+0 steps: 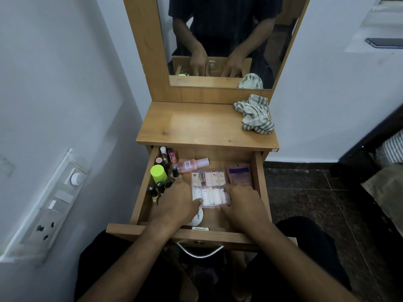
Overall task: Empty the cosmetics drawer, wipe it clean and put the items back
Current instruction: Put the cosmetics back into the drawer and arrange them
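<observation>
Inside the open wooden drawer (258, 177) of the desk (202, 127), a clear plastic case of small white and pink bottles (210, 188) lies flat mid-drawer. Left hand (176, 205) and right hand (242, 203) grip its opposite sides, fingers curled around the edges. A striped crumpled cloth (254, 114) sits on the desk.

The left hand (174, 201) covers most of a round white compact (197, 216), so only part of its dark writing shows. The right hand (242, 201) hides one corner of the clear box of little bottles (210, 188). The labels on the small dark bottles (160, 186) are too tiny to read. The phone (385, 42) is cut off by the right edge.
</observation>
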